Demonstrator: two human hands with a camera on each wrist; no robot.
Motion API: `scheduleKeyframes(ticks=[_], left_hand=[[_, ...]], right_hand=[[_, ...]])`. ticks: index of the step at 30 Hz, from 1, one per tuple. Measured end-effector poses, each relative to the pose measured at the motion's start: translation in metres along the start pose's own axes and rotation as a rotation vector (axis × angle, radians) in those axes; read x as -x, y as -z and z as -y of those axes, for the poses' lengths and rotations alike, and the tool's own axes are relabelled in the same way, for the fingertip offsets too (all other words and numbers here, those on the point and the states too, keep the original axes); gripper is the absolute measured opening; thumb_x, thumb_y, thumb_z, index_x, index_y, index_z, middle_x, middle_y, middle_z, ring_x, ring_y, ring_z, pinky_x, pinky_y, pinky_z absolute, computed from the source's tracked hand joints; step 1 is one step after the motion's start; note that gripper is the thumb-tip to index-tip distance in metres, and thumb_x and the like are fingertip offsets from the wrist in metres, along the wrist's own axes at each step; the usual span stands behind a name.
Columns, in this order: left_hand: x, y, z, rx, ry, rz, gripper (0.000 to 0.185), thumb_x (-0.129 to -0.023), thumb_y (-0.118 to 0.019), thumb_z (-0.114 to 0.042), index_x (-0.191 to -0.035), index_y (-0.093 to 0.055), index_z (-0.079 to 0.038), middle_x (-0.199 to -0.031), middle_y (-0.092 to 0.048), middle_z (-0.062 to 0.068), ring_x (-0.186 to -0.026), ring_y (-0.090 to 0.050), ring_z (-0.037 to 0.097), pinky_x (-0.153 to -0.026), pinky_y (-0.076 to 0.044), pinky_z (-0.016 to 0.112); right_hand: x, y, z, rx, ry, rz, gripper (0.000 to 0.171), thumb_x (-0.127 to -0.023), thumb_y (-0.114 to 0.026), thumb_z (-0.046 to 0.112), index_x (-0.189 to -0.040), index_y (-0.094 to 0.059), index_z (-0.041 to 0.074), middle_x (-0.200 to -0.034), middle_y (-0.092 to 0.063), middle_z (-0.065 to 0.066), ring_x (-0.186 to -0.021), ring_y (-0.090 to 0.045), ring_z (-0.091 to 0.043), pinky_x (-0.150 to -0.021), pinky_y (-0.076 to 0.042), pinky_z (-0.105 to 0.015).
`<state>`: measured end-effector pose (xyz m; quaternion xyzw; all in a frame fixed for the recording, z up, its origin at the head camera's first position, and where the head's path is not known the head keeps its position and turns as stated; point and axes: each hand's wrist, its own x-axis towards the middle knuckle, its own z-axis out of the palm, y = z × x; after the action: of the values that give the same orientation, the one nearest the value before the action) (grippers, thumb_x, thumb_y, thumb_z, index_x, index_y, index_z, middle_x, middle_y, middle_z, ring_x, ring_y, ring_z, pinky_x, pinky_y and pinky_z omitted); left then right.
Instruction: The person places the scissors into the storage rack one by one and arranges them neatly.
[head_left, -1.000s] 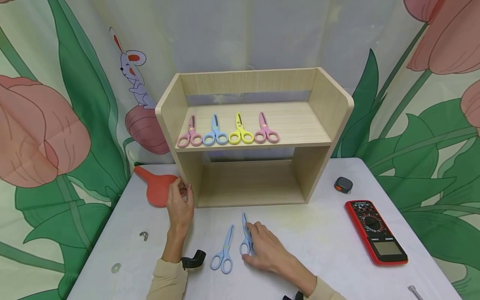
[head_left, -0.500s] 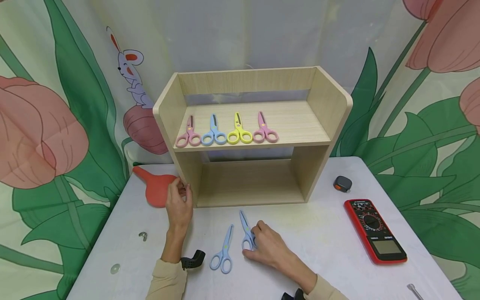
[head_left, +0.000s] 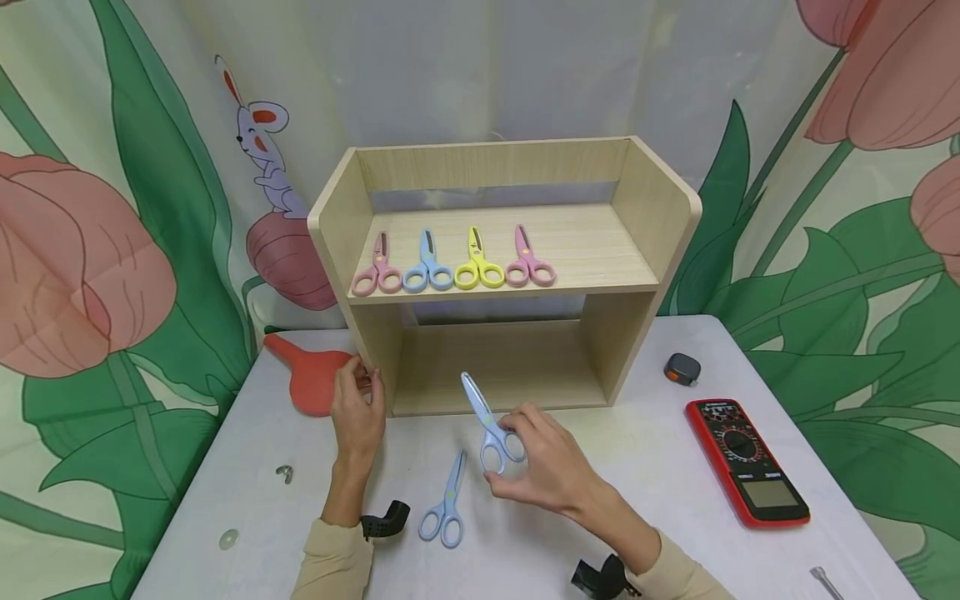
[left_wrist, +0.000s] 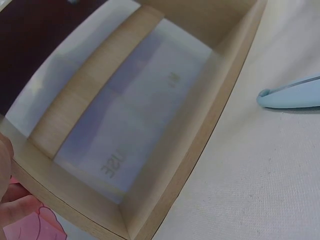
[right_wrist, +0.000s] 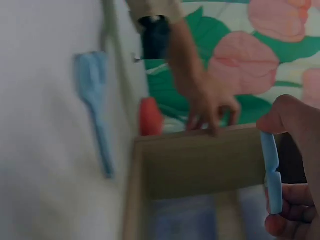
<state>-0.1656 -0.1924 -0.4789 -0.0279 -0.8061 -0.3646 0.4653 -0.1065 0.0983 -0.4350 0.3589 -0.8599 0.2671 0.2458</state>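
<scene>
My right hand (head_left: 551, 462) pinches a pair of light blue scissors (head_left: 492, 433) by the handle loops, lifted above the table with the blades pointing away, toward the shelf. In the right wrist view those scissors (right_wrist: 271, 172) show edge-on between thumb and fingers. My left hand (head_left: 360, 417) grips the front edge of the left side panel of a two-tier wooden shelf (head_left: 495, 367). A second pair of light blue scissors (head_left: 448, 504) lies on the table between my hands. On the upper tier stand pink scissors (head_left: 381, 268), blue scissors (head_left: 429, 265), yellow scissors (head_left: 478, 260) and another pink pair (head_left: 529, 260) in a row.
A red rubber bulb (head_left: 313, 375) lies left of the shelf. To the right are a small black tape measure (head_left: 682, 368), a red multimeter (head_left: 747, 462) and a metal tool (head_left: 825, 582). Small metal (head_left: 284, 473) and clear round (head_left: 228, 539) pieces lie at left.
My right hand has picked the blue scissors up off the table and raised them toward the shelf. The left hand stays at the shelf's side panel.
</scene>
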Motion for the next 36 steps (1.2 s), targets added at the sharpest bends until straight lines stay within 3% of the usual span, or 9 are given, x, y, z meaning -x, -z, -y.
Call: scheduleKeyframes(ticks=[5, 9, 14, 18, 27, 36], left_hand=[[0.001, 0.000, 0.000, 0.000, 0.011, 0.009, 0.030, -0.094, -0.064, -0.001, -0.121, -0.055, 0.010, -0.099, -0.061, 0.024, -0.082, -0.068, 0.032, -0.068, -0.060, 0.043], [0.002, 0.001, 0.000, 0.000, 0.018, 0.017, 0.031, -0.095, -0.064, -0.002, -0.122, -0.055, 0.009, -0.100, -0.061, 0.024, -0.083, -0.068, 0.032, -0.069, -0.060, 0.042], [0.002, 0.000, 0.001, 0.015, 0.001, 0.001, 0.030, -0.093, -0.064, 0.001, -0.121, -0.055, 0.010, -0.098, -0.061, 0.025, -0.081, -0.068, 0.034, -0.066, -0.060, 0.045], [0.002, -0.001, 0.002, 0.015, -0.001, -0.002, 0.030, -0.093, -0.064, 0.002, -0.120, -0.055, 0.010, -0.098, -0.061, 0.026, -0.080, -0.067, 0.034, -0.066, -0.060, 0.046], [0.001, -0.001, -0.001, 0.009, 0.005, 0.002, 0.030, -0.093, -0.065, 0.002, -0.120, -0.055, 0.010, -0.098, -0.061, 0.025, -0.082, -0.068, 0.034, -0.068, -0.060, 0.046], [0.001, -0.001, 0.000, 0.011, 0.007, -0.006, 0.030, -0.093, -0.064, 0.001, -0.121, -0.056, 0.010, -0.099, -0.062, 0.024, -0.083, -0.068, 0.033, -0.068, -0.060, 0.044]], right_hand=[[-0.032, 0.041, 0.001, -0.025, 0.118, -0.126, 0.055, -0.062, -0.086, 0.031, -0.104, -0.065, 0.003, -0.097, -0.060, -0.004, -0.086, -0.057, -0.014, -0.070, -0.055, -0.027], [-0.056, 0.074, -0.004, -0.014, 0.118, -0.164, 0.054, -0.066, -0.085, 0.030, -0.105, -0.065, 0.000, -0.099, -0.060, -0.007, -0.087, -0.056, -0.016, -0.071, -0.055, -0.028], [-0.084, 0.104, -0.022, -0.001, 0.069, -0.218, 0.055, -0.067, -0.084, 0.029, -0.107, -0.064, -0.003, -0.099, -0.059, -0.012, -0.085, -0.054, -0.018, -0.069, -0.049, -0.025], [-0.102, 0.118, -0.042, 0.020, -0.035, -0.240, 0.058, -0.070, -0.083, 0.032, -0.109, -0.064, -0.006, -0.102, -0.057, -0.016, -0.085, -0.053, -0.022, -0.067, -0.045, -0.025], [-0.123, 0.133, -0.081, 0.062, -0.259, -0.177, 0.053, -0.076, -0.081, 0.028, -0.111, -0.065, -0.008, -0.097, -0.054, -0.019, -0.081, -0.048, -0.028, -0.067, -0.040, -0.033], [-0.132, 0.142, -0.089, 0.015, -0.388, -0.016, 0.056, -0.081, -0.077, 0.040, -0.116, -0.066, -0.003, -0.105, -0.056, -0.016, -0.091, -0.049, -0.028, -0.074, -0.042, -0.036]])
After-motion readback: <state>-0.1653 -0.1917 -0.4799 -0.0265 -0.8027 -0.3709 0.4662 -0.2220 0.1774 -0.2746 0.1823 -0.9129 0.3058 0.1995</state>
